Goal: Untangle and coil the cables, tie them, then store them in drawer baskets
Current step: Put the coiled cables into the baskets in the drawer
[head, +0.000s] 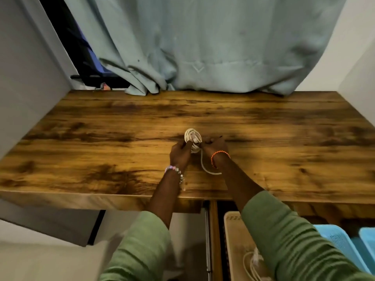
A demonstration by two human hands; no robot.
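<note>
On the wooden desk (101, 138), two hands' fingers (187, 146) grasp one white cable coil (192, 136).

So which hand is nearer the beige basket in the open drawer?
Right. The right hand is above and slightly left of the beige basket; the left hand is farther left.

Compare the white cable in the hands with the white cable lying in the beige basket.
The coiled cable is held above the wooden table by the left hand and right hand; the basket cable lies untouched in the beige basket in the drawer below. The held one is wound into a tight bundle with one loose tail; the basket one shows wider loops, partly hidden by the sleeve. Both are white.
</note>
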